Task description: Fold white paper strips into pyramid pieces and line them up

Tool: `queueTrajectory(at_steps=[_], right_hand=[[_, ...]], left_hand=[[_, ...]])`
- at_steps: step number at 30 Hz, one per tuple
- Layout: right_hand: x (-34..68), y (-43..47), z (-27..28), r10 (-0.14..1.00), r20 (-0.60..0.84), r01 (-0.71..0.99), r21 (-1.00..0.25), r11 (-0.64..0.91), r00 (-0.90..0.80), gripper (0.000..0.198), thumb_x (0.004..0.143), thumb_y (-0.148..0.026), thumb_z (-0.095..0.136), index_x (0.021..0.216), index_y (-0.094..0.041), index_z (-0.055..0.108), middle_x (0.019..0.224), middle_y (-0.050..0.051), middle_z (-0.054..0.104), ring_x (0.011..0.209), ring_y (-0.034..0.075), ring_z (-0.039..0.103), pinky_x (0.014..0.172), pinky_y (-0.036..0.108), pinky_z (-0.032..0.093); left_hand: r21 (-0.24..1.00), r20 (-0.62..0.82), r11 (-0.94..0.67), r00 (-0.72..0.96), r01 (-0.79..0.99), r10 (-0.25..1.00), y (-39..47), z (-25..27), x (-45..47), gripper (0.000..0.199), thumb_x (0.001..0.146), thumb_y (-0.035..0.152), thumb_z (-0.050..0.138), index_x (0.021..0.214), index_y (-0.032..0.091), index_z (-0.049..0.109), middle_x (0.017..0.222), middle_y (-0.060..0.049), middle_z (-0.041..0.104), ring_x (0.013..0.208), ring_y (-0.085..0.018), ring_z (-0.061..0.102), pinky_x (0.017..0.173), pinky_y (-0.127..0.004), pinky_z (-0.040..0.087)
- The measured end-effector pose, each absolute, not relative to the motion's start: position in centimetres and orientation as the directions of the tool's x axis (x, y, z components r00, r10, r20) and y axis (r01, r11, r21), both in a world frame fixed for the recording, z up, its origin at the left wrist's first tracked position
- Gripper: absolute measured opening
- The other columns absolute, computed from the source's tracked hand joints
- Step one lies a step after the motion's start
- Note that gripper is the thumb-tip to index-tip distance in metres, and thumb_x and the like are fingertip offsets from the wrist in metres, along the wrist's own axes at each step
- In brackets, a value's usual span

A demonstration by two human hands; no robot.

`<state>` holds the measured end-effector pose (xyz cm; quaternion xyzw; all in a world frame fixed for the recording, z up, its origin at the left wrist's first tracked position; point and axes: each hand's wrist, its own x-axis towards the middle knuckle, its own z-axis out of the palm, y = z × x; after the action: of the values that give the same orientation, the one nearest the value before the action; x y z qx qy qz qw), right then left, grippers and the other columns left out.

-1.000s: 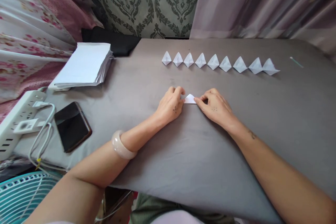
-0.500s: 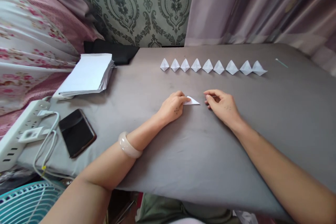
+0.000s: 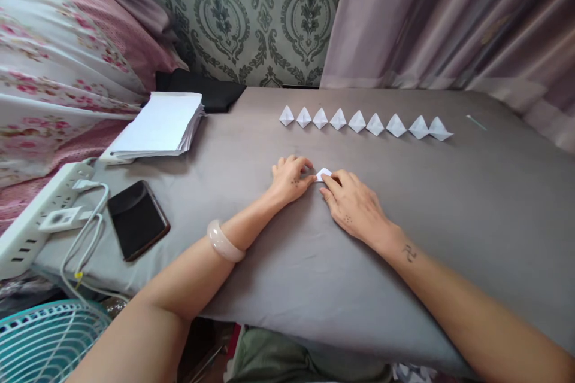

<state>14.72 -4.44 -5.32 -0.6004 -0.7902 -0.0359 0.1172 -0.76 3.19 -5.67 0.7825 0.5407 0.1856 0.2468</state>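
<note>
A small piece of folded white paper (image 3: 322,174) lies flat on the grey-covered table between my two hands, partly hidden by fingers. My left hand (image 3: 290,179) is at its left corner, thumb tip touching or nearly touching the paper and the other fingers spread apart. From the right, my right hand (image 3: 353,200) presses its forefinger onto the paper, with the thumb tucked below near the lower edge. Beyond the hands, several folded white paper pieces (image 3: 357,122) with pointed tops stand in a row.
A stack of white paper (image 3: 157,125) sits at the left, in front of a black cloth (image 3: 202,90). Nearer are a phone (image 3: 138,219) and a white power strip (image 3: 45,215) with cables. A thin stick (image 3: 476,122) lies far right. A teal fan (image 3: 49,341) stands below the table edge.
My right hand has moved left and down onto the folded paper. My left fingers have lifted off its top and spread, leaving the thumb at the left corner. The view has shifted slightly.
</note>
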Motion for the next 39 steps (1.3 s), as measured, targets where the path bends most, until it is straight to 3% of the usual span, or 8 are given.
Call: queueTrajectory(at_steps=[6,12,17,25,28,32,35,39], right_hand=[[15.1,-3.8,-5.8,0.93,0.239,0.952,-0.062,0.3,-0.277,0.041,0.096,-0.037,0.04,0.127,-0.017,0.057,0.106,0.011,0.059,0.093,0.025,0.052,0.079,0.036,0.042],[15.5,-3.2,-5.2,0.926,0.218,0.939,-0.082,0.333,-0.309,0.036,0.094,-0.028,0.043,0.123,-0.016,0.062,0.103,0.011,0.058,0.089,0.023,0.051,0.077,0.035,0.04],[15.7,-2.6,-4.6,0.937,0.176,0.936,-0.13,0.326,-0.302,0.034,0.093,-0.023,0.042,0.117,-0.021,0.065,0.099,0.01,0.058,0.088,0.022,0.052,0.071,0.033,0.039],[15.1,-3.1,-5.9,0.911,0.314,0.945,-0.101,0.311,-0.266,0.034,0.093,-0.02,0.041,0.118,-0.017,0.063,0.096,0.01,0.059,0.087,0.022,0.052,0.077,0.034,0.04],[15.2,-2.9,-6.3,0.913,0.348,0.942,-0.177,0.285,-0.211,0.03,0.095,-0.025,0.04,0.107,-0.02,0.067,0.094,0.008,0.06,0.088,0.021,0.053,0.077,0.033,0.041],[15.7,-1.9,-6.6,0.936,0.336,0.903,-0.366,0.227,-0.099,0.023,0.094,-0.029,0.044,0.094,-0.022,0.066,0.091,0.006,0.061,0.09,0.02,0.055,0.076,0.031,0.044],[16.2,-1.2,-7.1,0.947,0.32,0.855,-0.492,0.164,0.002,0.024,0.089,-0.027,0.051,0.109,-0.02,0.06,0.102,0.008,0.06,0.094,0.021,0.058,0.081,0.032,0.047],[16.6,-1.0,-7.6,0.96,0.279,0.867,-0.477,0.145,-0.006,0.036,0.087,-0.029,0.051,0.121,-0.017,0.056,0.126,0.015,0.051,0.113,0.025,0.052,0.095,0.039,0.043]], left_hand=[[0.602,-0.025,-0.216,0.288,0.769,0.957,3.4,-5.5,-0.9,0.023,0.079,0.04,0.064,0.091,0.02,0.069,0.104,-0.009,0.061,0.106,-0.028,0.048,0.092,-0.042,0.035],[0.661,-0.043,-0.152,0.239,0.735,0.97,3.9,-5.9,-2.0,0.025,0.086,0.03,0.051,0.085,0.02,0.074,0.093,-0.008,0.063,0.094,-0.024,0.053,0.091,-0.04,0.038],[0.648,-0.035,-0.149,0.225,0.747,0.974,3.0,-5.5,-1.5,0.025,0.081,0.041,0.06,0.081,0.02,0.073,0.098,-0.009,0.063,0.102,-0.027,0.05,0.093,-0.042,0.035],[0.621,-0.04,-0.18,0.259,0.763,0.965,2.5,-5.5,-0.2,0.022,0.081,0.039,0.063,0.08,0.018,0.069,0.103,-0.009,0.06,0.104,-0.026,0.048,0.092,-0.039,0.035],[0.622,-0.056,-0.177,0.268,0.763,0.962,2.5,-5.3,-0.3,0.019,0.081,0.036,0.064,0.08,0.018,0.068,0.103,-0.008,0.061,0.104,-0.025,0.049,0.092,-0.038,0.035],[0.644,-0.051,-0.191,0.291,0.741,0.956,2.4,-5.3,-0.4,0.018,0.08,0.036,0.065,0.078,0.018,0.067,0.101,-0.007,0.062,0.104,-0.025,0.049,0.092,-0.039,0.034],[0.651,-0.014,-0.253,0.345,0.715,0.939,2.5,-5.7,-0.5,0.018,0.08,0.036,0.064,0.079,0.018,0.066,0.098,-0.007,0.063,0.1,-0.024,0.051,0.09,-0.039,0.035],[0.65,0.079,-0.384,0.444,0.656,0.892,2.7,-6.1,-0.6,0.018,0.081,0.035,0.061,0.077,0.017,0.065,0.089,-0.006,0.064,0.089,-0.02,0.054,0.084,-0.035,0.038]])
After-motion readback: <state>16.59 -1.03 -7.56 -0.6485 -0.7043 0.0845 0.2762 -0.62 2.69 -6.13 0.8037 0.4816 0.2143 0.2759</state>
